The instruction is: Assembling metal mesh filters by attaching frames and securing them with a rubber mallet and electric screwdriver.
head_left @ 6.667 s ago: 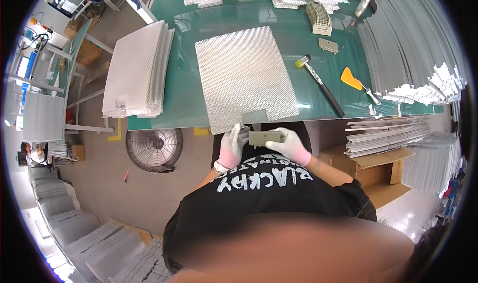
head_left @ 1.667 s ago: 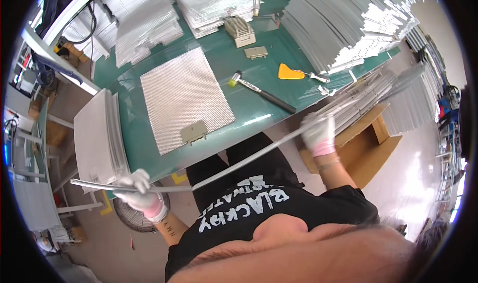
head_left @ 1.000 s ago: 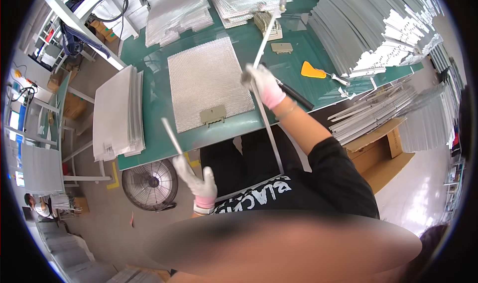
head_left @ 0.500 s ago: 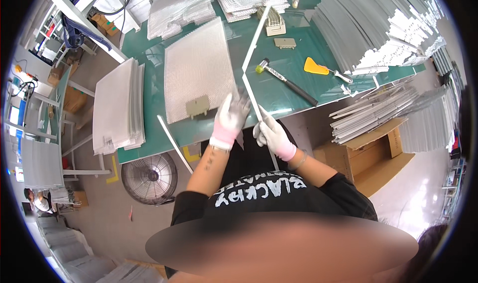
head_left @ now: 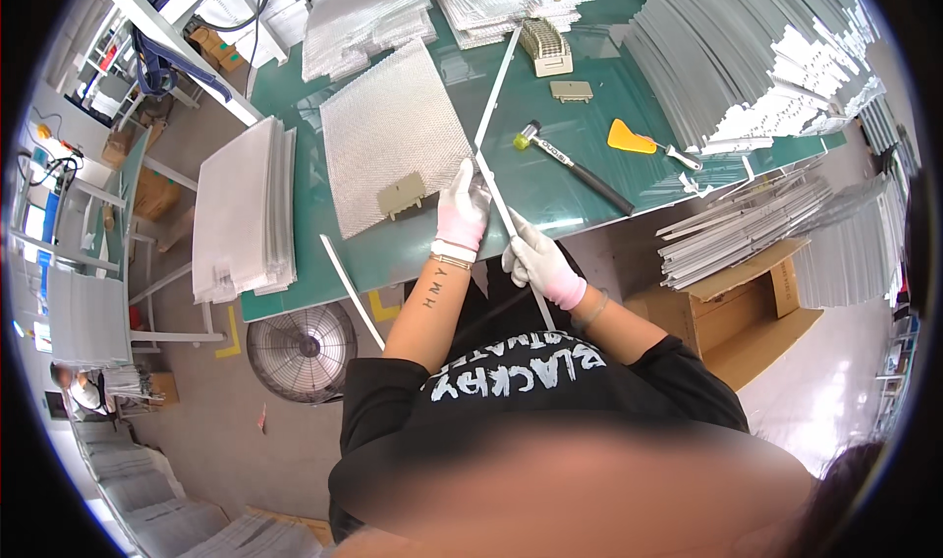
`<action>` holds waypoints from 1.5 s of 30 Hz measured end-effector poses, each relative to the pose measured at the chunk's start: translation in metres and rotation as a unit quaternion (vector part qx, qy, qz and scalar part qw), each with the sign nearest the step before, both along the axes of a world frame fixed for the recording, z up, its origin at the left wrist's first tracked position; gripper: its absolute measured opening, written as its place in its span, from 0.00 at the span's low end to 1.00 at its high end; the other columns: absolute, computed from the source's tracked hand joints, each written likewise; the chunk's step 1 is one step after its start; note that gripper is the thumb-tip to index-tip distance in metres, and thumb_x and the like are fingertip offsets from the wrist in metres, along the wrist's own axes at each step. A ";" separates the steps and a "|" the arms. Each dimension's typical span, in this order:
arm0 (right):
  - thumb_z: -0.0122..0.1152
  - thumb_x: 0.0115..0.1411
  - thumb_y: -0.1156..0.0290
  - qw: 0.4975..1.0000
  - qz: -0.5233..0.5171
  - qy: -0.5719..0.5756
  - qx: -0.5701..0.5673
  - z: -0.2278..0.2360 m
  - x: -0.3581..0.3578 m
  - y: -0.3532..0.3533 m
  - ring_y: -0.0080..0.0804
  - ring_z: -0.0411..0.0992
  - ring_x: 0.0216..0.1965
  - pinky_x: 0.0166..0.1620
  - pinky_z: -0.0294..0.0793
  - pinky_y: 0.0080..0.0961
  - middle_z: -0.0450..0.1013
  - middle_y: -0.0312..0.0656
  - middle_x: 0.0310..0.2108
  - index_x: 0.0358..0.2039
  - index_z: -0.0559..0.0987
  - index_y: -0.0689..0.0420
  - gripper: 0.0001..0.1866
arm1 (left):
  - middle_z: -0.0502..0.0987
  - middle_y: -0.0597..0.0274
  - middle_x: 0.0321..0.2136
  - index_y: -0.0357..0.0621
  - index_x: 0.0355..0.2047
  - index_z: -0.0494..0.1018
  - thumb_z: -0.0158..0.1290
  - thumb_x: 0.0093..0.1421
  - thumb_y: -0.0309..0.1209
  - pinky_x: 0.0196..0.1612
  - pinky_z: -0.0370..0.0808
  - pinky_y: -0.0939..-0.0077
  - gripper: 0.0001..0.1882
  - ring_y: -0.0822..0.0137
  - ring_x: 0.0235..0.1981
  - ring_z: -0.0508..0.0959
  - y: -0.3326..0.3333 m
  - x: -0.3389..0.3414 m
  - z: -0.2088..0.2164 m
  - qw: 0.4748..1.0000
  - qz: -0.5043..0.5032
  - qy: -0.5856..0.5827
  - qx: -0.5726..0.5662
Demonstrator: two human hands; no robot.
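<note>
A silvery mesh sheet (head_left: 383, 126) lies aslant on the green table. My left hand (head_left: 463, 214), in a white and pink glove, has its fingers closed at the sheet's near right corner; the fingertips are partly hidden. My right hand (head_left: 542, 267), gloved alike, grips a slim white strip (head_left: 499, 200) that runs down past the table edge toward my lap. At its far end this strip meets another white strip (head_left: 496, 91), angled away across the table. A beige toothed plate (head_left: 402, 195) rests on the sheet's near edge.
Right of the strips lie a hammer (head_left: 575, 168), a yellow scraper (head_left: 632, 138), a beige plate (head_left: 571, 91) and a ridged beige block (head_left: 546, 47). Stacked mesh sheets (head_left: 244, 209) stand left; grey profiles (head_left: 737, 47) pile up right. Below are a fan (head_left: 305, 347) and a carton (head_left: 747, 332).
My left hand has turned and closed at the mesh sheet's corner. The sheet has rotated counterclockwise, carrying the beige plate with it. My right hand stays on the strip.
</note>
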State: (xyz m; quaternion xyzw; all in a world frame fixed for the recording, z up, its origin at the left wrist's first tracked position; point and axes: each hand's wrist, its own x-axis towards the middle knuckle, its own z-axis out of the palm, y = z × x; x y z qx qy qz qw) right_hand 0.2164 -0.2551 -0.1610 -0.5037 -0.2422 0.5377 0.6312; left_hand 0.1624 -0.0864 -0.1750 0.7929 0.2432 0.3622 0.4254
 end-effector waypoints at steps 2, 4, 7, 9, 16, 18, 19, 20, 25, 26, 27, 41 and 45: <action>0.37 0.71 0.73 1.000 0.004 -0.001 -0.006 0.001 -0.005 0.000 0.17 0.57 0.14 0.20 0.65 0.17 0.67 0.37 0.22 0.72 0.47 0.54 0.30 | 0.77 0.51 0.36 0.29 0.44 0.72 0.48 0.66 0.22 0.44 0.78 0.71 0.09 0.63 0.37 0.79 0.011 0.008 -0.028 0.954 -0.035 -0.166 -0.246; 0.37 0.71 0.73 1.000 -0.001 0.000 -0.015 0.002 -0.005 -0.002 0.17 0.57 0.14 0.19 0.65 0.17 0.67 0.37 0.22 0.72 0.47 0.53 0.30 | 0.77 0.53 0.36 0.30 0.43 0.73 0.50 0.66 0.24 0.45 0.77 0.71 0.09 0.64 0.37 0.78 0.008 0.011 -0.022 0.819 -0.075 -0.314 -0.474; 0.38 0.71 0.72 0.999 0.006 -0.043 -0.028 0.006 -0.007 -0.005 0.17 0.57 0.14 0.19 0.64 0.16 0.67 0.37 0.22 0.72 0.47 0.53 0.30 | 0.77 0.57 0.36 0.34 0.40 0.74 0.52 0.66 0.28 0.46 0.75 0.71 0.08 0.66 0.38 0.77 0.005 0.005 -0.019 0.942 -0.060 -0.201 -0.264; 0.38 0.71 0.72 0.997 0.008 -0.054 -0.046 0.005 -0.007 -0.007 0.16 0.56 0.14 0.19 0.63 0.16 0.67 0.37 0.22 0.72 0.47 0.52 0.30 | 0.77 0.60 0.36 0.36 0.40 0.74 0.53 0.66 0.29 0.44 0.75 0.71 0.08 0.67 0.38 0.77 0.006 0.009 -0.031 0.847 -0.087 -0.323 -0.414; 0.39 0.70 0.71 0.996 0.035 -0.070 -0.053 0.012 0.010 0.001 0.17 0.59 0.13 0.18 0.64 0.16 0.69 0.37 0.22 0.71 0.51 0.53 0.29 | 0.81 0.51 0.32 0.35 0.44 0.74 0.51 0.60 0.22 0.37 0.79 0.71 0.12 0.58 0.33 0.82 0.000 0.006 -0.038 0.987 0.031 -0.122 -0.103; 0.40 0.70 0.70 0.990 0.054 -0.117 -0.051 0.022 0.016 0.010 0.18 0.61 0.13 0.18 0.66 0.16 0.70 0.39 0.23 0.70 0.52 0.53 0.29 | 0.81 0.51 0.34 0.35 0.47 0.73 0.51 0.61 0.23 0.38 0.79 0.71 0.13 0.58 0.35 0.82 0.001 -0.001 -0.033 0.981 0.010 -0.131 -0.142; 0.40 0.70 0.69 0.983 0.069 -0.162 -0.051 0.029 0.021 0.014 0.19 0.64 0.13 0.18 0.67 0.17 0.71 0.40 0.24 0.70 0.53 0.54 0.28 | 0.80 0.50 0.35 0.36 0.49 0.72 0.50 0.62 0.23 0.39 0.79 0.72 0.15 0.57 0.36 0.82 -0.004 -0.004 -0.023 0.973 -0.015 -0.139 -0.181; 0.40 0.70 0.68 0.980 0.070 -0.180 -0.049 0.033 0.028 0.023 0.20 0.67 0.14 0.19 0.70 0.18 0.73 0.42 0.27 0.69 0.55 0.56 0.27 | 0.80 0.50 0.35 0.36 0.49 0.72 0.50 0.62 0.23 0.39 0.79 0.72 0.15 0.57 0.36 0.82 -0.010 -0.005 -0.013 0.973 -0.015 -0.139 -0.182; 0.54 0.66 0.57 0.941 -0.009 -0.340 0.001 0.041 0.053 0.099 0.19 0.72 0.23 0.27 0.72 0.18 0.75 0.38 0.30 0.49 0.75 0.62 0.21 | 0.73 0.54 0.46 0.35 0.56 0.65 0.39 0.71 0.30 0.51 0.72 0.72 0.17 0.65 0.46 0.75 -0.038 -0.018 -0.011 0.863 -0.188 -0.285 -0.372; 0.57 0.64 0.59 0.961 0.005 -0.275 -0.013 0.035 0.056 0.106 0.18 0.70 0.24 0.26 0.71 0.18 0.75 0.37 0.31 0.47 0.75 0.63 0.20 | 0.72 0.53 0.50 0.35 0.58 0.64 0.39 0.72 0.30 0.54 0.71 0.71 0.18 0.64 0.49 0.74 -0.043 -0.024 -0.015 0.733 -0.252 -0.364 -0.516; 0.56 0.65 0.61 0.970 0.032 -0.240 -0.031 0.033 0.057 0.109 0.17 0.68 0.22 0.26 0.69 0.18 0.73 0.36 0.30 0.45 0.74 0.62 0.17 | 0.72 0.53 0.50 0.35 0.58 0.64 0.39 0.72 0.30 0.54 0.71 0.71 0.18 0.64 0.49 0.74 -0.050 -0.038 -0.011 0.734 -0.247 -0.366 -0.515; 0.50 0.65 0.69 0.994 0.054 -0.090 0.036 0.014 0.074 0.083 0.21 0.68 0.23 0.28 0.72 0.21 0.70 0.37 0.29 0.39 0.71 0.60 0.08 | 0.73 0.54 0.55 0.37 0.69 0.46 0.53 0.64 0.27 0.51 0.75 0.68 0.37 0.64 0.50 0.77 0.047 -0.204 0.042 0.890 -0.043 -0.274 -0.362; 0.50 0.66 0.67 0.994 0.005 -0.067 0.083 0.044 0.071 0.046 0.27 0.71 0.32 0.39 0.75 0.26 0.71 0.38 0.33 0.46 0.72 0.62 0.13 | 0.77 0.61 0.47 0.37 0.68 0.51 0.53 0.60 0.17 0.40 0.74 0.85 0.37 0.78 0.39 0.76 0.019 -0.187 0.087 0.925 0.017 -0.231 -0.300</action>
